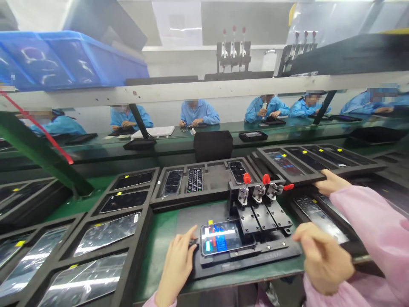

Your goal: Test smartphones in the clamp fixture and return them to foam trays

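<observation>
My left hand (177, 266), open, rests at the edge of the black fixture (275, 256) seating a smartphone (227, 238); my right hand (322, 258), loosely curled, grips nothing — one careless knock could unseat the phone and scuff its screen

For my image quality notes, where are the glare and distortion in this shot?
In the head view, white glare streaks across the glass panels at the frame's left and the phone screen near the centre, while the wide lens bends the white overhead beam and stretches things towards the frame's edges.
</observation>
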### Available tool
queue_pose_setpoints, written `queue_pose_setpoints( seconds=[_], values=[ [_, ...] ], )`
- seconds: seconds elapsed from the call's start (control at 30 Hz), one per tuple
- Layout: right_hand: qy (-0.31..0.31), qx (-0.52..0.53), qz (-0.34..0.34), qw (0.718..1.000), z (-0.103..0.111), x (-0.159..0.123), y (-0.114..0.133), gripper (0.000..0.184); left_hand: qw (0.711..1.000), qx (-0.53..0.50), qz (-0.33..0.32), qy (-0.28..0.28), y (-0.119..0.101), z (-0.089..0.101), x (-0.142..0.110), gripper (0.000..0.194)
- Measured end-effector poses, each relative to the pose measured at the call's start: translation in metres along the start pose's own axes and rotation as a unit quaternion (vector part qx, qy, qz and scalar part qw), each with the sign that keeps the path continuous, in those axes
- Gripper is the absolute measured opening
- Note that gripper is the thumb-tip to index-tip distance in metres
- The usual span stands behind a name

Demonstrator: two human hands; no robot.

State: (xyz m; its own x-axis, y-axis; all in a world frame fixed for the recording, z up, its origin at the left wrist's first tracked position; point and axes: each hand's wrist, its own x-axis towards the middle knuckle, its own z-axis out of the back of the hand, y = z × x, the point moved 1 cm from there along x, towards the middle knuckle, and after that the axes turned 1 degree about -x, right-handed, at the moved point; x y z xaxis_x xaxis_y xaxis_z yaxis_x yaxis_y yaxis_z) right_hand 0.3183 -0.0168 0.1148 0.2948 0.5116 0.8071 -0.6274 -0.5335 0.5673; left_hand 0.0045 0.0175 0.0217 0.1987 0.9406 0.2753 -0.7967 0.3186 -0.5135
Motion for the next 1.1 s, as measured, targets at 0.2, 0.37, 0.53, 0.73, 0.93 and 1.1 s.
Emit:
queue_pose_setpoints(
  seconds=[0.2,0.37,0.53,0.73,0.93,1.1],
  values=[
    [0.308,0.026,0.162,0.937,-0.074,-0.052,0.026,0.022,0.994,0.002,0.079,-0.080,0.057,0.024,-0.034,0.042],
    [0.489,-0.050,0.119,0.863,-0.136,-0.056,0.020,0.053,0.980,-0.020,0.138,-0.145,0.066,0.031,-0.044,0.040],
    [0.564,-0.028,0.063,0.823,-0.147,-0.059,0.014,0.045,0.973,-0.091,0.156,-0.147,0.066,0.032,-0.047,0.039],
    [0.448,0.090,-0.088,0.885,-0.133,-0.066,0.002,0.032,0.956,-0.166,0.181,-0.159,0.072,0.027,-0.049,0.040],
    [0.426,0.103,-0.138,0.888,-0.140,-0.068,-0.013,0.028,0.950,-0.195,0.185,-0.162,0.077,0.020,-0.048,0.042],
    [0.479,0.089,-0.109,0.867,-0.144,-0.070,-0.019,0.036,0.946,-0.211,0.186,-0.160,0.080,0.019,-0.049,0.043]
  ],
)
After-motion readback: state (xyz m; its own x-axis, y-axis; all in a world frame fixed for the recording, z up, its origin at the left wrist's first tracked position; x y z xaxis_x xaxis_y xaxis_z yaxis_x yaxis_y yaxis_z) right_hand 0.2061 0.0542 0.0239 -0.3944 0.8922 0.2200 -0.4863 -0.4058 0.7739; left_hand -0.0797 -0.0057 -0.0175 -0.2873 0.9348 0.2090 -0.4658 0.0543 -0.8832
